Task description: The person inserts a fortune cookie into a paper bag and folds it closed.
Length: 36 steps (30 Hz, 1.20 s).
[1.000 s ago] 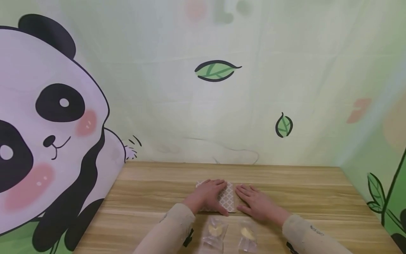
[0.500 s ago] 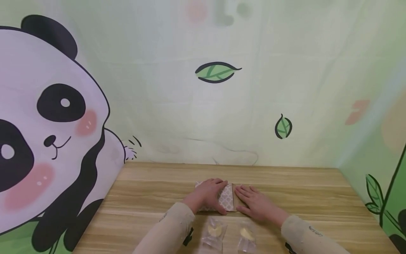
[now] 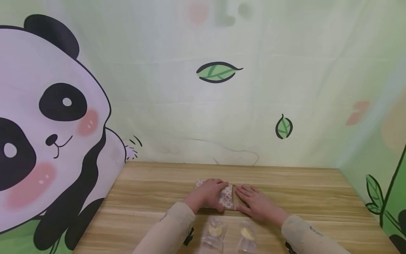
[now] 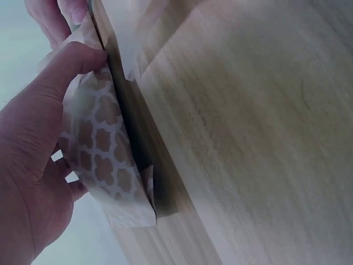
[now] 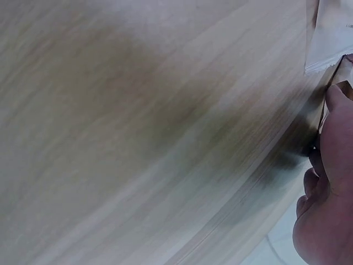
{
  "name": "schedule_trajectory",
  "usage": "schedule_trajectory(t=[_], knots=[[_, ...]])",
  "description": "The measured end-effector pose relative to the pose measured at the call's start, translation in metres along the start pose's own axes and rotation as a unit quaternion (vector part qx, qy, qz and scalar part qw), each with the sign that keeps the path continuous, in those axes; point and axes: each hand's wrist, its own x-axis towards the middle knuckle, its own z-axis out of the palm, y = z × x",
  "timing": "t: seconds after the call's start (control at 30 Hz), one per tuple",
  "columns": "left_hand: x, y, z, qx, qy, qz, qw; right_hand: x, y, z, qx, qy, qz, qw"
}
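Packet [image 3: 226, 199] with a lattice pattern: located under the left hand [image 3: 207, 194], its right part exposed beyond the thumb. Left fingers: moderately spread and bent over it, thumb at the near edge, other fingers towards the far edge, so the hand grips it across its breadth. Right hand [image 3: 258, 203]: fingers straight and close together, laid on a brown panel [image 3: 237, 203] just beside the packet, thumb set apart at the near edge. Whether packet and panel are joined cannot be told.

Assessment: the spanning grip probably serves to control both edges at once; the flat right fingers probably serve to steady the panel. In the left wrist view, a dark gap lies below the packet's near edge, and a small flap [image 4: 148, 179] projects there, away from the thumb.

Surroundings: on the table [image 3: 142, 197], nearer the person than either thumb, lie a left clear bag [image 3: 210, 243] and a right clear bag [image 3: 248, 244], each with a yellowish item inside. They leave little room for either thumb to come nearer the person. Beyond the fingertips, nothing is seen to obstruct.
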Motion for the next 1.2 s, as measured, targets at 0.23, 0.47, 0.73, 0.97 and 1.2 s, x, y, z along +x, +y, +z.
schedule_trajectory(t=[0.23, 0.47, 0.73, 0.97, 1.2], knots=[[-0.001, -0.003, 0.004, -0.015, 0.016, 0.011, 0.9997, -0.002, -0.002, -0.002, -0.015, 0.018, -0.008, 0.9997], [-0.004, -0.006, 0.007, -0.042, 0.039, 0.017, 0.9982, -0.008, -0.008, -0.013, 0.013, 0.046, -0.009, 0.9988], [-0.015, -0.015, 0.006, -0.076, 0.061, 0.028, 0.9948, -0.019, -0.019, -0.026, 0.047, 0.042, 0.019, 0.9978], [-0.031, -0.027, 0.002, -0.095, 0.069, 0.019, 0.9929, -0.026, -0.043, -0.033, 0.113, 0.031, 0.005, 0.9932], [-0.046, -0.039, -0.003, -0.109, 0.074, 0.019, 0.991, -0.027, -0.058, -0.03, 0.156, 0.011, 0.014, 0.9876]])
